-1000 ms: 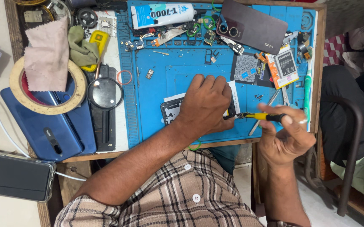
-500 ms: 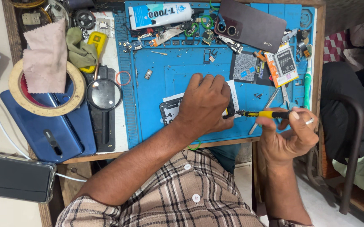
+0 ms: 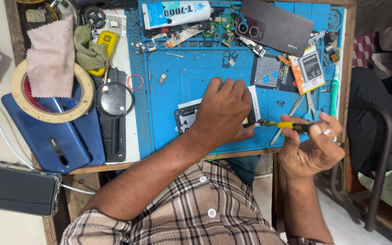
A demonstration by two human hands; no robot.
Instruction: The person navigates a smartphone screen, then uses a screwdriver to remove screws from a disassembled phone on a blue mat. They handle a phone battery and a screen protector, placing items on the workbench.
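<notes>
My left hand (image 3: 225, 111) lies flat on an opened phone (image 3: 184, 119), pressing it onto the blue work mat (image 3: 169, 95). Only the phone's dark left end and a white strip beside my fingers show. My right hand (image 3: 311, 152) pinches the handle of a slim yellow and black screwdriver (image 3: 284, 124) beyond the mat's right front corner. The screwdriver lies level, its tip pointing left and meeting the phone's right edge just under my left fingertips.
On the mat's far side lie a glue tube (image 3: 175, 10), a dark phone back cover (image 3: 275, 25), a battery (image 3: 311, 66) and small parts. At left are a tape roll (image 3: 24, 106), pink cloth (image 3: 51, 56), magnifying glass (image 3: 113, 100), blue phone (image 3: 51, 143) and black phone (image 3: 17, 188). Another person (image 3: 372, 100) sits at right.
My right fingers have shifted a little along the screwdriver handle, with the tool staying at the phone's edge. My left hand has not moved.
</notes>
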